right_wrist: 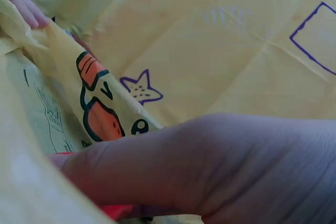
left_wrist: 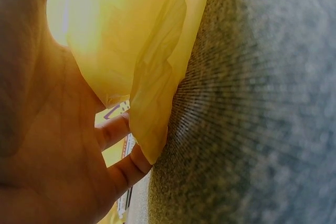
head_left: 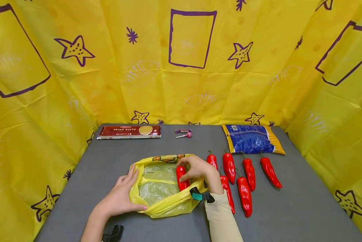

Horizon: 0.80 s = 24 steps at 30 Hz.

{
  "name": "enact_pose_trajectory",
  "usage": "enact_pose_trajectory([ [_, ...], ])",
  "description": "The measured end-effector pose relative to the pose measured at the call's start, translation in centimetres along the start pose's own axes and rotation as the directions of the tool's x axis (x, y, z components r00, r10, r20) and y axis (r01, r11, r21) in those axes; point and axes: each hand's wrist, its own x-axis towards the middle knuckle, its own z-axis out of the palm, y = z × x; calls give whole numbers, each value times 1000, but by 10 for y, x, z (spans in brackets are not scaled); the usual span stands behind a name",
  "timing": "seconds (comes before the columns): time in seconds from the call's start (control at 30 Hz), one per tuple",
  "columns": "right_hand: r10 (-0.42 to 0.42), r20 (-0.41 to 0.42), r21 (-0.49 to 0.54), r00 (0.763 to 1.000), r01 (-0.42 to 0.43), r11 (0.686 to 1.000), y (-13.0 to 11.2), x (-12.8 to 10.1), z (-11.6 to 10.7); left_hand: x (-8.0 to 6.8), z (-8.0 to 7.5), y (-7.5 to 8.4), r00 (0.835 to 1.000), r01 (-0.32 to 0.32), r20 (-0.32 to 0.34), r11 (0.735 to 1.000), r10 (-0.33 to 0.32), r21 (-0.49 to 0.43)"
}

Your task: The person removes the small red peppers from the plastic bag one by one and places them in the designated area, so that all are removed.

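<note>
A yellow plastic bag (head_left: 168, 211) lies on the grey table with its mouth spread wide. Inside the mouth, my right hand (head_left: 196, 168) pinches a glossy red pepper (head_left: 181, 179) between thumb and fingers. In the right wrist view only slivers of red show beneath the hand, behind the bag's wall. My left hand (head_left: 121, 195) is spread along the bag's left side, fingers fairly straight at the rim and thumb stretched over the front edge. The left wrist view has the yellow film (left_wrist: 152, 87) covering some of the fingertips.
Several more red peppers (head_left: 244, 195) lie right of the bag, some beside my right forearm. Behind them is a blue and yellow packet (head_left: 251, 139). A spaghetti pack (head_left: 129, 132), a wrapped candy (head_left: 184, 131) and a lollipop (head_left: 188, 134) lie along the back, before a yellow cloth wall.
</note>
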Motion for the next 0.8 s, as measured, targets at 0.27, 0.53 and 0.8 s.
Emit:
enact_pose_trajectory([
  [0.27, -21, -4, 26, 1000, 21, 999, 4, -1, 0, 0, 1, 0, 1000, 1, -2, 1000, -1, -2],
  [0.53, -58, -8, 68, 998, 58, 996, 6, -3, -4, 1, 1, 0, 1000, 4, -2, 1000, -4, 1],
  [0.8, -83, 7, 193, 997, 80, 978, 4, -3, -9, 3, 0, 0, 1000, 11, 8, 1000, -10, -6],
])
